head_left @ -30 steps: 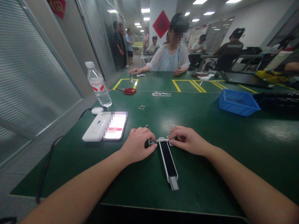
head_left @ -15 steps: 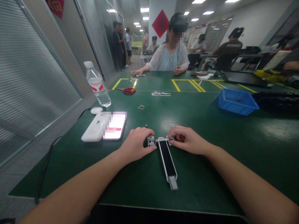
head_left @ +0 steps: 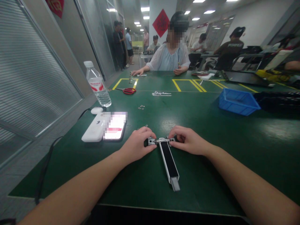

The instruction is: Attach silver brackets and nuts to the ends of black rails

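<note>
Metal brackets (head_left: 152, 141) are pinched by left hand (head_left: 136, 142) and right hand (head_left: 189, 140). Bar (head_left: 170, 161), facing bench's (head_left: 140, 193) near edge, may be twisted by uneven grip.

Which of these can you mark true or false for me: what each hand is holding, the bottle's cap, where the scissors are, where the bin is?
1. The left hand holds a small silver metal bracket. True.
2. The right hand lies flat on the white-framed bar with a black strip. False: its fingers are at the small metal piece by the bar's far end.
3. The clear plastic water bottle is uncapped. False: its white cap is on.
4. The red-handled scissors lie farther away than the lit phone. True.
5. The blue plastic bin is right of the bottle. True.
</note>
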### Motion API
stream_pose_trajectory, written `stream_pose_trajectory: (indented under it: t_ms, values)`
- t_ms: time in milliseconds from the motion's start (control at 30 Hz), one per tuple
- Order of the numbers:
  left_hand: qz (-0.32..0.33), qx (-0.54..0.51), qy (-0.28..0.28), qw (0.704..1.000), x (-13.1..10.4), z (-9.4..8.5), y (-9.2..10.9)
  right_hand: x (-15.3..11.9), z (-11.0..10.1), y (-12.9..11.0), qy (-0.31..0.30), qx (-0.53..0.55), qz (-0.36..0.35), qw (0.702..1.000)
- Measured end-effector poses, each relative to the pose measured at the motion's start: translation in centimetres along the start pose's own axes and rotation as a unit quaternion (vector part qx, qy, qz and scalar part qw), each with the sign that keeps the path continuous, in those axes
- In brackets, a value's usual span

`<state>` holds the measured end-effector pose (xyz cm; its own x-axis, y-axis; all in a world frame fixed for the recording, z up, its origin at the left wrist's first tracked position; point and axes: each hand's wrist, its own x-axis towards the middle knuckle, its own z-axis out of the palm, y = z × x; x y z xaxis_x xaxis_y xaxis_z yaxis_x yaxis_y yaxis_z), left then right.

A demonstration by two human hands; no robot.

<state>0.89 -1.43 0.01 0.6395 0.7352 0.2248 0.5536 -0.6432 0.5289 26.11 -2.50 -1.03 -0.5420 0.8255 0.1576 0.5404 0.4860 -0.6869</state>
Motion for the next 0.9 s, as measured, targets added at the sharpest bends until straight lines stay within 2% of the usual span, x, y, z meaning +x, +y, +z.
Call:
stream_pose_trajectory:
  t_ms: [333,600,900]
  values:
    - [0.015,-0.013,0.018,1.000,0.06,0.12,-0.16,0.08,0.01,-0.15,0.003,-0.001,0.003,1.000]
    - [-0.008,0.020,-0.010,1.000,0.03,-0.01,-0.01,0.08,-0.01,-0.23,0.005,-0.008,0.002,1.000]
    - [-0.006,0.019,-0.023,1.000,0.05,-0.06,0.12,0.07,-0.06,-0.23,-0.004,-0.010,0.003,1.000]
